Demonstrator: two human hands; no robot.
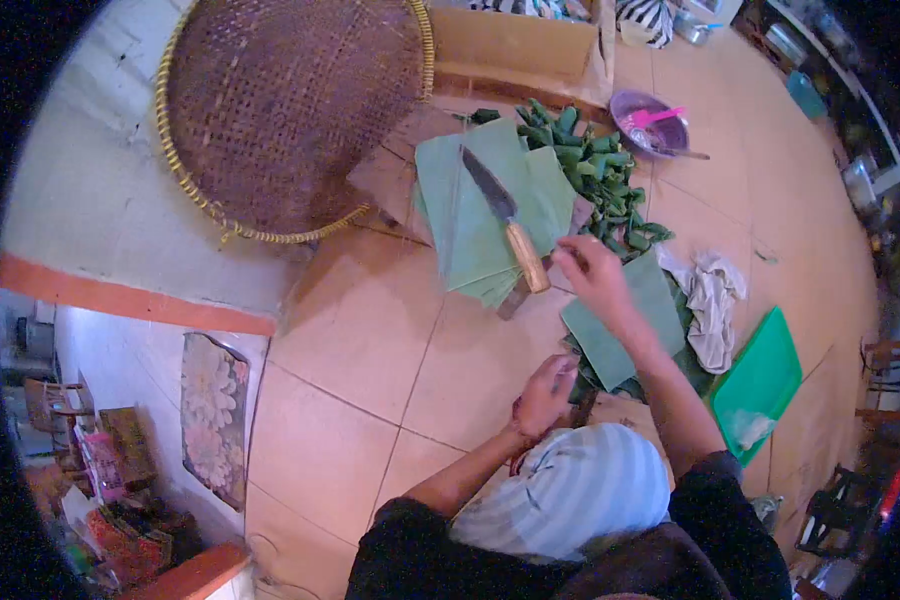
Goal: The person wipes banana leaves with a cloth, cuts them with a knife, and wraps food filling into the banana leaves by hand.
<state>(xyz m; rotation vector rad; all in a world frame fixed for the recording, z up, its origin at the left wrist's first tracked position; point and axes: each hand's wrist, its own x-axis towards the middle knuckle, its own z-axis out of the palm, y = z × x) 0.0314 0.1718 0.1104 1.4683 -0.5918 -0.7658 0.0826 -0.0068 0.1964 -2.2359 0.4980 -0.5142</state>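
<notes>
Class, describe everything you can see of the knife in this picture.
The knife has a broad, dark, metal-looking blade narrowing to a tip, and a pale brown handle that looks wooden. It lies flat and unsheathed on the stacked green leaves, tip pointing away from the person and to the left, handle towards the person. The right hand is close beside the handle but not gripping it.

We look down on floor of pale tan tiles, dark joints between. On it we see purple bowl, green tray, and crumpled whitish cloth near tray. Heap of green leaf rolls spreads near bowl. Beside heap we note broad leaf sheets, stacked; surface directly beneath them we cannot fully tell.
</notes>
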